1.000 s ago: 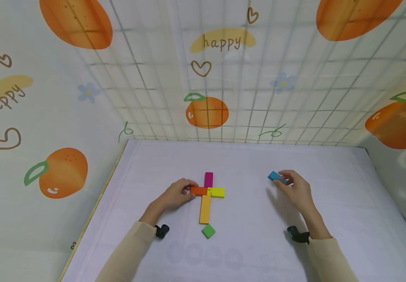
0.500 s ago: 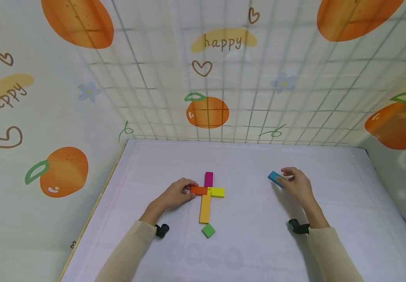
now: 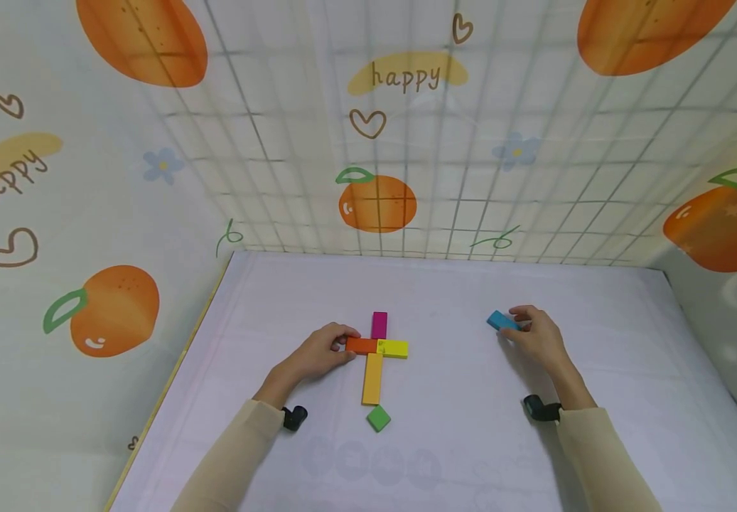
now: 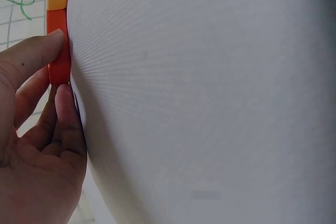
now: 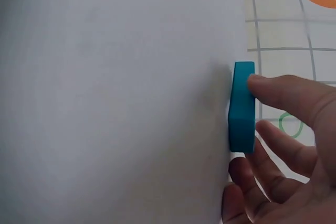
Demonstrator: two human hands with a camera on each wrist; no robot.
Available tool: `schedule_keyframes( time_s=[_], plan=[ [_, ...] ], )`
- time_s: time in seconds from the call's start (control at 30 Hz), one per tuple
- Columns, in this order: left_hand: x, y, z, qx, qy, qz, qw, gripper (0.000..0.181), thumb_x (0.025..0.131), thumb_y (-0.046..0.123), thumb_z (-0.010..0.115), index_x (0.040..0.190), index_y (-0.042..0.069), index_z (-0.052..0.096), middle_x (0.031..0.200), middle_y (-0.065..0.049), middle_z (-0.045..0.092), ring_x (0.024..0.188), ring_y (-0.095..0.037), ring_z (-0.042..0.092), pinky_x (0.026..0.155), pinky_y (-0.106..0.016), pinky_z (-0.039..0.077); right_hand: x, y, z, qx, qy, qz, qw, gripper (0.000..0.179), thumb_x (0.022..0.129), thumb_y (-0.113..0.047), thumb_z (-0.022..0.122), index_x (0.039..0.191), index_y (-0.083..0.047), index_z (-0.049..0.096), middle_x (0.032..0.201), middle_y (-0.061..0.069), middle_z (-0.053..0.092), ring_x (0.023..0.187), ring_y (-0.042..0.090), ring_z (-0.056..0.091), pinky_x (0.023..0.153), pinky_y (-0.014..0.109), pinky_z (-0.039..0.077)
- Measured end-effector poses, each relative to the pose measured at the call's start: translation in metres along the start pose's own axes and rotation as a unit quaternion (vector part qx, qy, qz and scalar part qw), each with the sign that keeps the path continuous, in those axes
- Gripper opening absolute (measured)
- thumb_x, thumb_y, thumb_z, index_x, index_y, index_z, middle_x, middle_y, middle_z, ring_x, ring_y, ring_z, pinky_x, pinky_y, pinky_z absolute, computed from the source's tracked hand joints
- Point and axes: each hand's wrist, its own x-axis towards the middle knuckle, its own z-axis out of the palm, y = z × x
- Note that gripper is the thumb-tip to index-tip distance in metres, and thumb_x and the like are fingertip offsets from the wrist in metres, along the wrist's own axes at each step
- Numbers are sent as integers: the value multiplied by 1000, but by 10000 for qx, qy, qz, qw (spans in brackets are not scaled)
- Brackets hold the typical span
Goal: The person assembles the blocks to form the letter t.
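Observation:
Near the table's middle, blocks lie in a cross: a red-orange block on the left, a yellow block on the right, a magenta block behind and an amber block in front. My left hand pinches the red-orange block at its left end; in the left wrist view, the thumb lies on its side. Further right, my right hand holds a blue block between thumb and fingers. The right wrist view shows the thumb against the blue block, the fingers partly behind it.
A green square block lies cornerwise at the front end of the amber one. White cloth covers the table. A patterned curtain rises at the back and on both sides.
My right hand's fingers loosened from the blue block, uncovering more of it, then came back round its right end as it turned slightly. My left hand and the cross of blocks stayed put.

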Motion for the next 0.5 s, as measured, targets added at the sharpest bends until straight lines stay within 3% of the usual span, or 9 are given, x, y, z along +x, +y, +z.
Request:
schedule_keyframes(
  time_s=[0.33, 0.5],
  plan=[
    [0, 0, -1, -32, -26, 39, 10000, 34, 93, 22, 73, 126, 24, 65, 114, 4, 58, 98, -19, 52, 87, -35, 47, 2, 4, 3, -99, -186, 25, 9998, 50, 89, -13, 73, 132, 6, 54, 123, 27, 58, 103, 39, 58, 77, 43, 50],
    [0, -2, 0, 25, -27, 92, 10000, 34, 93, 22, 73, 126, 25, 65, 111, 4, 57, 97, -19, 52, 86, -35, 47, 0, 1, 2, -94, -205, 2, 9997, 50, 90, -13, 73, 132, 7, 54, 123, 28, 58, 105, 41, 58, 80, 47, 51]
  ],
)
